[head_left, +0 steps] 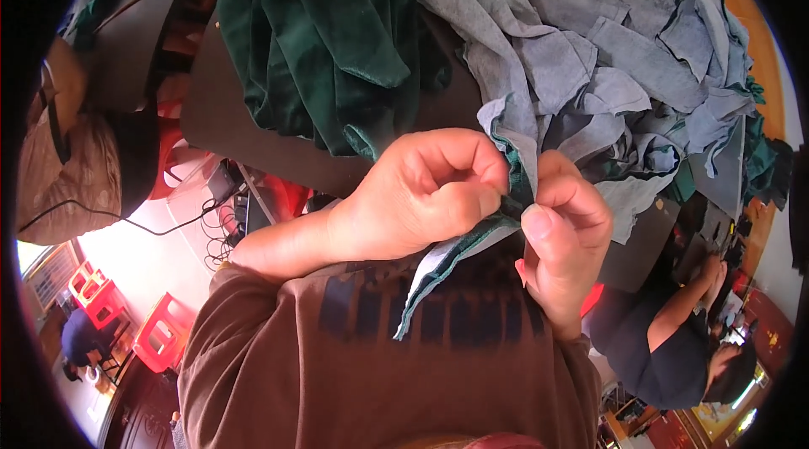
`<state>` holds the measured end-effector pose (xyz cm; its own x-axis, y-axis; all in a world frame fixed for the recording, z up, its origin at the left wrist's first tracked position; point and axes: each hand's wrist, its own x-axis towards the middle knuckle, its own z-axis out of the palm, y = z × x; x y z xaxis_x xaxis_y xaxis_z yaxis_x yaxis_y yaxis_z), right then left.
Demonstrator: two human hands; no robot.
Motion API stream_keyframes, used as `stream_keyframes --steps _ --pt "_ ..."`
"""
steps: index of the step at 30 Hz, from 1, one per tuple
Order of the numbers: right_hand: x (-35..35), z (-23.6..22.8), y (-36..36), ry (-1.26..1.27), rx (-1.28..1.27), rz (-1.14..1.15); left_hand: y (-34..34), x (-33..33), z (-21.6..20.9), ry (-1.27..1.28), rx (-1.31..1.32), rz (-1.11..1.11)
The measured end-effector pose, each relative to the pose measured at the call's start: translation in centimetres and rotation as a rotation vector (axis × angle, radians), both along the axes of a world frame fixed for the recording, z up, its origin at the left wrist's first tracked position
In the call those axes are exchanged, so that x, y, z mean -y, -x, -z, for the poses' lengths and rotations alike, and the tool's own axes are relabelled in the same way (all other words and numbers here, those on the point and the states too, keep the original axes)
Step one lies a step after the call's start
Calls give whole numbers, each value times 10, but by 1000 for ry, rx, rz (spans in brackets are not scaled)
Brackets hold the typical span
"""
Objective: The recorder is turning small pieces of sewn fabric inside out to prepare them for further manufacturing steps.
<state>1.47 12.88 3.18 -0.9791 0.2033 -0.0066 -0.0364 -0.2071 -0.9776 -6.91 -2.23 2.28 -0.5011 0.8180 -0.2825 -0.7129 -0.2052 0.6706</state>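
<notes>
A piece of dark green velvet fabric (pixel 524 150) with a grey back is stretched between my two hands, close to my chest. My left hand (pixel 434 192) pinches its folded edge with thumb and fingertips. Just to the right, my right hand (pixel 566 234) grips the same fabric, its thumb lying along the edge. Below the fingers a narrow end with a green border hangs down and left. Whether the upper part joins the grey pieces behind it I cannot tell. What lies right between the fingertips is hidden.
On the dark table (pixel 223 104) lie a heap of green velvet (pixel 324 36) at the far left and a large pile of grey-backed pieces (pixel 624 53) at the far right. Another person (pixel 666 339) works at the lower right. Red stools (pixel 160 331) and cables (pixel 221 226) are at left.
</notes>
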Motion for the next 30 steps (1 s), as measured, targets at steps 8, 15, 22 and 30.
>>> stream_keyframes --steps 8,15,22,30 --pt "0 -4 2 -35 13 -4 -4 3 10 -7 -471 -184" --pt "-5 -9 -4 -271 -95 33 3 -3 8 -93 -732 -134" --pt "0 -6 -1 -389 -139 62 2 -2 6 103 -948 -223" --pt "-6 -4 -1 -554 -177 62 -2 -11 10 228 -1395 -481"
